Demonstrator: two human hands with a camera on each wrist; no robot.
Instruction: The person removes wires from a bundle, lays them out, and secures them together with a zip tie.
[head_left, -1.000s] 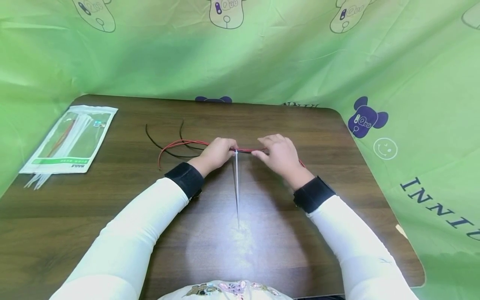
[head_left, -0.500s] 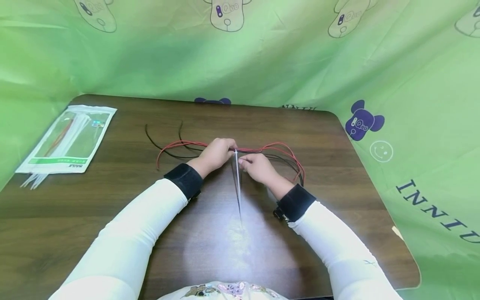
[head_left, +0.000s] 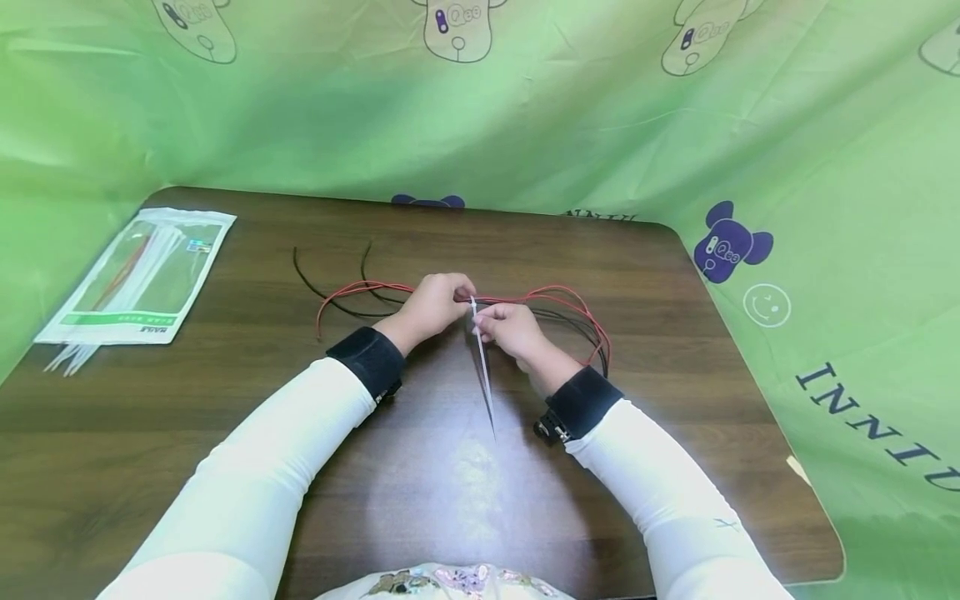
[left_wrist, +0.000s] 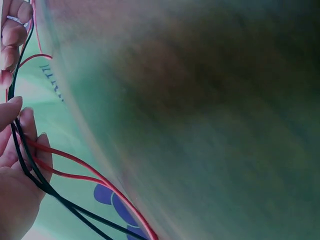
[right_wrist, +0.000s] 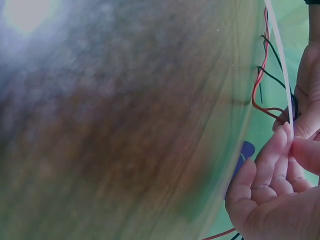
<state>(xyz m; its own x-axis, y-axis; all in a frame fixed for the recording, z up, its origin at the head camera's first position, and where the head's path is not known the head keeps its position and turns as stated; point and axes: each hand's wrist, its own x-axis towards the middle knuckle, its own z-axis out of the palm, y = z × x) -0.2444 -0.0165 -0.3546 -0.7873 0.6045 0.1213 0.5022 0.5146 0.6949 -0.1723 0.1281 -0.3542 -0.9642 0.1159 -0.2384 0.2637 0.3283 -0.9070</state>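
Observation:
Red and black wires (head_left: 360,286) lie as a loose bundle across the table, their ends fanning out on the left and looping on the right. My left hand (head_left: 431,307) grips the bundle near its middle; in the left wrist view the wires (left_wrist: 90,177) run between its thumb and fingers. A white zip tie (head_left: 484,379) is looped around the bundle just right of that hand, its long tail hanging toward me. Thumb and fingertips of my right hand (head_left: 513,332) pinch this tail close below the loop, as the right wrist view shows the tie (right_wrist: 282,55) entering between them.
A clear zip bag (head_left: 120,321) with a green stripe lies at the table's left, holding white zip ties and something reddish. Several tie ends (head_left: 72,357) stick out at its near edge. A green printed curtain (head_left: 525,125) surrounds the brown table (head_left: 225,433).
My right hand has let go of the wires, moved left and down, and taken hold of the zip tie's tail. The tail's end has swung slightly right. My left hand stays on the bundle.

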